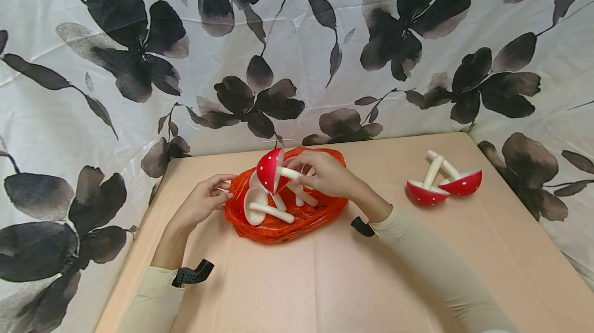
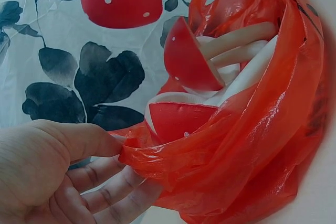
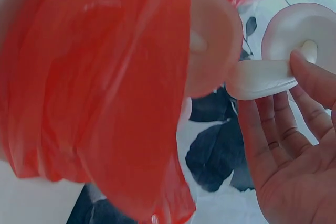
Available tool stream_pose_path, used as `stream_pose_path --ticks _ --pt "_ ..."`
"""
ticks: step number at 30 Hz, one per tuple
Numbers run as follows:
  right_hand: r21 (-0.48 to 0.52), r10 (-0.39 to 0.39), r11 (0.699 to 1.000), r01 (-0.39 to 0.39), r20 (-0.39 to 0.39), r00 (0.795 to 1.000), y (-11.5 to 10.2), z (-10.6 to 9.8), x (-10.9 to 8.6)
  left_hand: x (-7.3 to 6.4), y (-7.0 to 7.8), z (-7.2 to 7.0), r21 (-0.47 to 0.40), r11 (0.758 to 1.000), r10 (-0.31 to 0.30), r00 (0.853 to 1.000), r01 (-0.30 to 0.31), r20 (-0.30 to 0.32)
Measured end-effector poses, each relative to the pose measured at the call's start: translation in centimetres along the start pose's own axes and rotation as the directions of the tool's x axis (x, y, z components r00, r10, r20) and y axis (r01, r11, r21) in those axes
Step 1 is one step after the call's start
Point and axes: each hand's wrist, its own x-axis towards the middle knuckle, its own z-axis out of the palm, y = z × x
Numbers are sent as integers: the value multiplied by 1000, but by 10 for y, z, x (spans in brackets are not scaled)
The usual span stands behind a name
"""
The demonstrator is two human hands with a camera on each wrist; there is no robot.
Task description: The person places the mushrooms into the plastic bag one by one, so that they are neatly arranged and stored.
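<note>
In the head view my right hand point(image 1: 328, 172) pinches the pale stem of a toy mushroom point(image 1: 267, 169) with a red, white-dotted cap. It holds this mushroom above an orange-red plastic bag point(image 1: 278, 235); in the right wrist view its stem point(image 3: 262, 78) lies between thumb and fingers. Several more toy mushrooms point(image 1: 256, 204) lie in the open bag, partly hidden by the held one and the hand. At the bag's left side, my left hand point(image 1: 202, 201) pinches the plastic rim between thumb and fingers, as the left wrist view shows.
Two more toy mushrooms, a front one point(image 1: 427, 195) and one behind it point(image 1: 464, 183), lie cap-down on the right of the wooden table point(image 1: 315, 281). A white cloth point(image 1: 325, 44) with dark flowers hangs behind and beside the table.
</note>
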Motion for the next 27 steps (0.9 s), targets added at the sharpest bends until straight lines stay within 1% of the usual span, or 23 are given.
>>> stream_pose_path --ticks 5,10,15,18,24,27 --pt "-41 5 999 -4 27 1000 -5 11 3 0 0 0 2 1000 1 1000 -1 -1" --pt "-41 21 999 -19 47 999 -8 21 4 0 0 1 4 1000 -4 1000 4 -1" --pt "-120 29 993 -20 69 997 -11 28 4 0 0 1 5 1000 -9 1000 9 1" --pt "-135 29 991 -16 94 995 -11 33 4 0 0 0 7 1000 -10 1000 10 3" --pt "-190 8 982 5 70 997 -11 44 4 -1 1 0 11 1000 -12 1000 12 10" --pt "-198 7 980 5 61 998 -12 48 3 -1 1 0 10 1000 -10 1000 10 11"
